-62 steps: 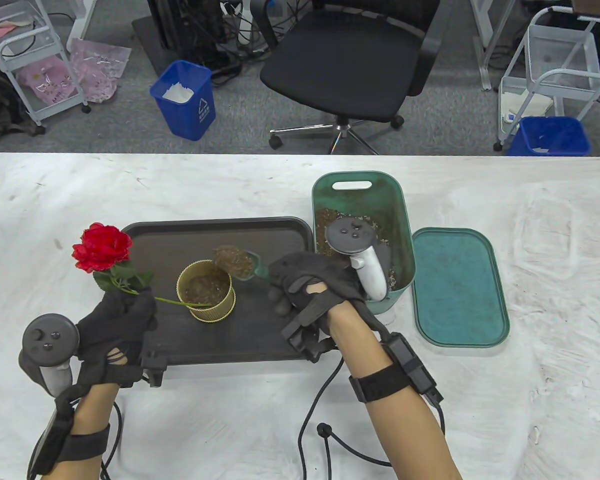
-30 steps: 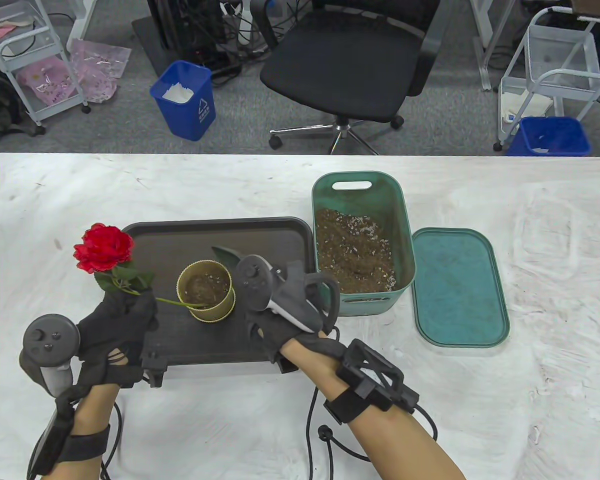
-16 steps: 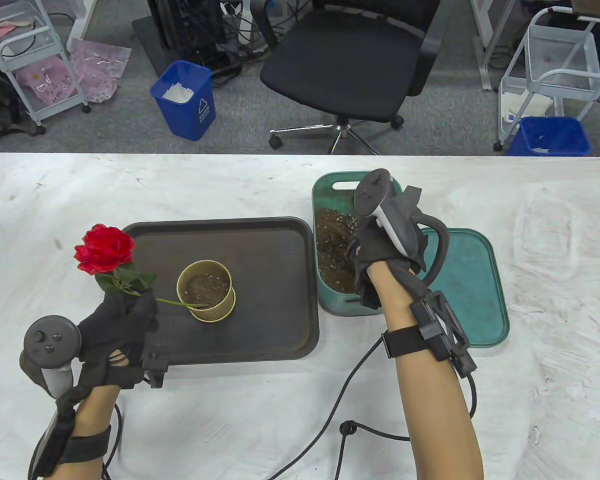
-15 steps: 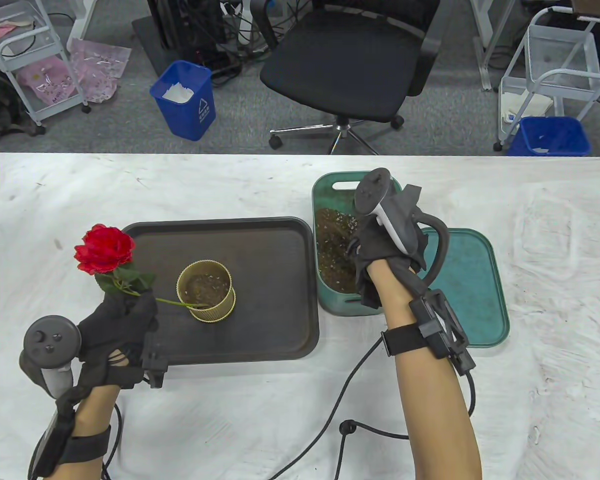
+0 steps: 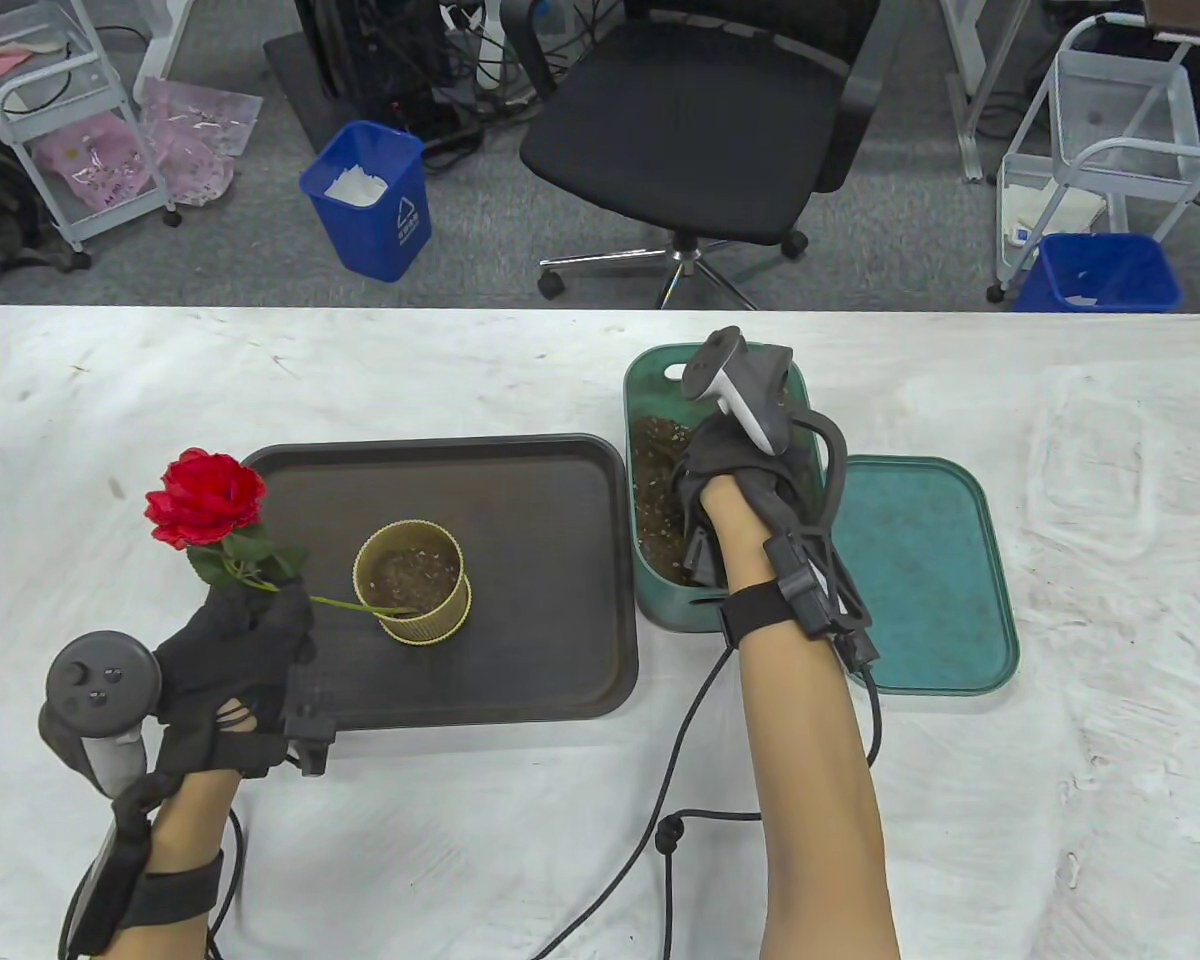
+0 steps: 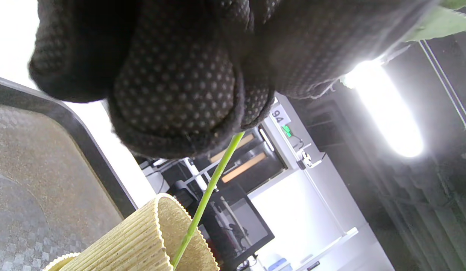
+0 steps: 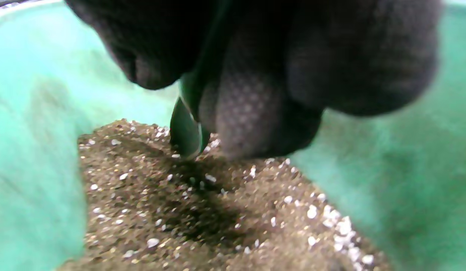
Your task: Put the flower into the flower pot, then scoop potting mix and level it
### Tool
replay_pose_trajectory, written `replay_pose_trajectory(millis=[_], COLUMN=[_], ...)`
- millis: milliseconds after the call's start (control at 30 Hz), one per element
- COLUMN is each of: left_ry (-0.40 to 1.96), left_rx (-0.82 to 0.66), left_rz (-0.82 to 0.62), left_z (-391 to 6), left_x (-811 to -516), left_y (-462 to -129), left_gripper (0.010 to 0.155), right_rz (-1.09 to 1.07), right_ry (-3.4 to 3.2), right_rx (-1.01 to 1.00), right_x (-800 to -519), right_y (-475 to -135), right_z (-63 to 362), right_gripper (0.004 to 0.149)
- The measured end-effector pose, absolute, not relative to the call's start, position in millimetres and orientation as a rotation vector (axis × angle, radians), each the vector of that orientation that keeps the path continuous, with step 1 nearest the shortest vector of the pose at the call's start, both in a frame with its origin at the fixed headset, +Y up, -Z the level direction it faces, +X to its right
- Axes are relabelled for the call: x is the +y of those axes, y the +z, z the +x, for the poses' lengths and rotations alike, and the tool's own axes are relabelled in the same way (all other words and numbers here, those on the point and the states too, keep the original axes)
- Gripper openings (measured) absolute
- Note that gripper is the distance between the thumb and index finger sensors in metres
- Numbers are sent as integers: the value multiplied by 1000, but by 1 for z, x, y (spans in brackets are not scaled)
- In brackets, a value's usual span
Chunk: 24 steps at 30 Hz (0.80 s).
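Gripping the flower (image 5: 205, 500) stem, the left hand (image 5: 230, 640) fingers (image 6: 172, 90) are curled; a scoop (image 7: 185, 130) is pinched by the right hand (image 5: 735, 465) in the potting mix (image 7: 202, 210).

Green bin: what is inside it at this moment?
The green bin holds brown potting mix with white flecks. The right hand is down inside, gripping a green scoop whose tip meets the mix. The hand covers the mix beneath it.

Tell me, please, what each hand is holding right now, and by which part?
The left hand grips the flower by its stem, below the leaves. The right hand holds a green scoop by its handle.
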<state>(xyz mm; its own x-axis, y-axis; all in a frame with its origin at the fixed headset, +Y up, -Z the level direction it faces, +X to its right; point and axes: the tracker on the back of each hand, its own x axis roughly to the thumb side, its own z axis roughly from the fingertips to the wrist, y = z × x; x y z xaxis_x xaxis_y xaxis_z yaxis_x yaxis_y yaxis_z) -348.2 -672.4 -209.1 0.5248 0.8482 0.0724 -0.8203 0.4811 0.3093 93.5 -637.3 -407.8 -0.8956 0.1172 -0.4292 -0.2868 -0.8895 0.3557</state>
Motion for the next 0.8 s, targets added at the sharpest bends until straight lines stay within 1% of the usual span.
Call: replay_pose_trajectory(millis=[267, 333, 433, 667, 800], left_ry=[1022, 1018, 1015, 1022, 1027], left_rx=[100, 99, 96, 89, 87], left_rz=[322, 323, 324, 319, 314], left_z=[-349, -349, -349, -349, -349], left_x=[-673, -673, -673, -673, -673], left_y=[-210, -210, -210, -210, -210], left_gripper=[45, 45, 45, 45, 45], right_rz=[-567, -539, -521, -531, -535], right_ry=[2497, 2347, 2237, 2024, 1927], right_rx=[759, 804, 807, 715, 628], right_x=[-646, -649, -649, -642, -634], right_y=[-405, -400, -391, -363, -345], right_z=[109, 115, 120, 140, 154], right_gripper=[54, 55, 55, 55, 55])
